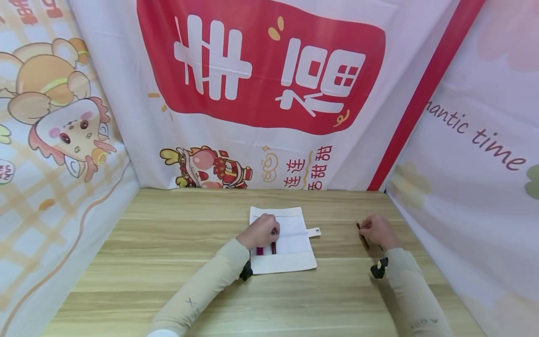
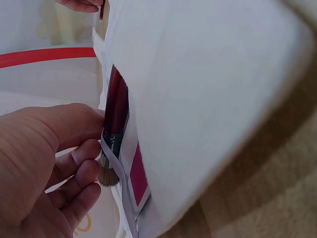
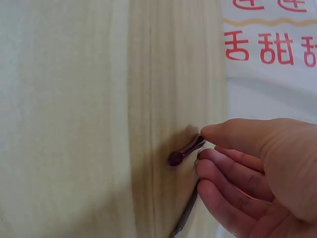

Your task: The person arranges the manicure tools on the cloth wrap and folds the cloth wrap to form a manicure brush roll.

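A white fabric brush case (image 1: 290, 238) lies unfolded on the table. My left hand (image 1: 262, 230) is over its left half, thumb and fingers at a makeup brush (image 2: 117, 104) with a dark red handle, black ferrule and brown bristles. Its handle end sits in the case's pocket, and a thin white strip crosses the ferrule. Beside that brush, something magenta (image 2: 138, 173) shows in the pocket. To the right of the case, my right hand (image 1: 379, 230) pinches a slender dark red stick (image 3: 185, 151) by the table. A thin dark rod (image 3: 185, 213) shows below these fingers; its kind is unclear.
The case's snap tab (image 1: 314, 232) sticks out to the right. The wooden table (image 1: 189, 224) is bounded by a printed cloth (image 1: 269, 159) at the back and cloth walls on both sides.
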The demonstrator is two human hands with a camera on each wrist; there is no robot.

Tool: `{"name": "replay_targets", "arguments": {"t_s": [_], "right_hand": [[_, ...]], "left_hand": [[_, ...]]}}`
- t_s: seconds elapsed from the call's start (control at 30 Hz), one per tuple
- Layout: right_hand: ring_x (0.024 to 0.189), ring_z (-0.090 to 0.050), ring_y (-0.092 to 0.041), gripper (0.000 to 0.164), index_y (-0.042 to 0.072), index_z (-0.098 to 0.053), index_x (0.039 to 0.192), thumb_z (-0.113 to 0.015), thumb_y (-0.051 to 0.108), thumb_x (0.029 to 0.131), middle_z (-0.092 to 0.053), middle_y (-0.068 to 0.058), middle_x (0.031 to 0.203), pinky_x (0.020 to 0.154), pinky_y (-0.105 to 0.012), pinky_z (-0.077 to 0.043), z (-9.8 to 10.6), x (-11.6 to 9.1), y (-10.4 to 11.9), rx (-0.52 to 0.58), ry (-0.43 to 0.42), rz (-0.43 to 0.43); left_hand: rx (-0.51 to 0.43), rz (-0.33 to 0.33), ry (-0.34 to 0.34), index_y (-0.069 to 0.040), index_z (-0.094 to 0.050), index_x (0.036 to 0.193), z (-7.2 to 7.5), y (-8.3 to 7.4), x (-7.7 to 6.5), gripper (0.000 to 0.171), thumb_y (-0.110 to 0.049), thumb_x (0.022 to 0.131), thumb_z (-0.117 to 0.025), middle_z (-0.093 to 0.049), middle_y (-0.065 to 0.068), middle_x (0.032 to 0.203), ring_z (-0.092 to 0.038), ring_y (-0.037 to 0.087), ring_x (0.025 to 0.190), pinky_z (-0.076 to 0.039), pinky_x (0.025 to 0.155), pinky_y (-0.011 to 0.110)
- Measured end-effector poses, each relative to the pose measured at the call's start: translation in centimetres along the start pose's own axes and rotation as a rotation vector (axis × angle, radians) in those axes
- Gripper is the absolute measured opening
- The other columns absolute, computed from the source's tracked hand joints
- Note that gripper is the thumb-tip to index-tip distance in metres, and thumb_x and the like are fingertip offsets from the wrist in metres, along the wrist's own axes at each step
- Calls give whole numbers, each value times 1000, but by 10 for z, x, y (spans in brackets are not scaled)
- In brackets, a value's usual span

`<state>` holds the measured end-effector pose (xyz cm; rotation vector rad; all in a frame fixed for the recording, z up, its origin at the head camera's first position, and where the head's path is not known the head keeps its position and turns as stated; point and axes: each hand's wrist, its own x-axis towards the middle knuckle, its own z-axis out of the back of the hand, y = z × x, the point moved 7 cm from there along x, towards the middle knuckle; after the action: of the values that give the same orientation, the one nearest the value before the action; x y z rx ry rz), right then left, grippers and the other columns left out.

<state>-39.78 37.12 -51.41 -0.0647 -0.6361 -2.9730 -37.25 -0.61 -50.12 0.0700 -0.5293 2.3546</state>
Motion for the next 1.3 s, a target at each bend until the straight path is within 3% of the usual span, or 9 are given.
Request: {"name": "replay_targets", "arguments": {"t_s": [0.23,0.43,0.6,0.9,1.07,1.3], "right_hand": [[86,-69,-28,11,2,-79,87,-82,13,86,-77,-14,93,79,-43,-56,-2,-1,-2,7,15,-68],[89,-69,-26,13,8,-80,84,-80,22,85,-79,-9,94,82,-42,-55,-2,4,7,4,53,-113],[93,-68,-23,15,8,-81,90,-80,23,88,-79,-5,92,87,-41,-55,-6,10,20,82,83,-119],[93,-66,-21,16,8,-80,99,-76,22,93,-77,-5,95,85,-38,-54,-21,21,69,180,139,-145],[95,-67,-22,18,10,-80,102,-78,26,93,-77,-5,99,88,-41,-55,-30,34,100,201,137,-106],[91,-70,-20,19,7,-81,102,-80,23,91,-80,-8,99,86,-36,-57,-45,49,151,258,111,-23]], "left_hand": [[-33,27,21,-10,-79,81,-2,3,-1,12,-5,92,-75,-72,2,86,-61,15,82,-54,79,31],[-53,26,-1,-12,-75,76,-2,5,0,18,-2,91,-75,-68,0,81,-58,13,76,-52,75,29],[-67,26,-11,-12,-74,75,-1,7,0,19,-1,91,-74,-68,0,79,-57,12,75,-52,74,29],[-78,31,0,-11,-75,75,-4,8,1,18,-1,91,-75,-66,-1,79,-56,11,76,-51,74,28],[-88,41,3,-13,-74,76,-3,7,2,19,-3,92,-75,-66,-1,81,-57,12,77,-52,75,30],[-117,49,19,-11,-75,77,-2,4,3,18,-2,93,-73,-65,-1,80,-56,12,76,-51,75,29]]}}
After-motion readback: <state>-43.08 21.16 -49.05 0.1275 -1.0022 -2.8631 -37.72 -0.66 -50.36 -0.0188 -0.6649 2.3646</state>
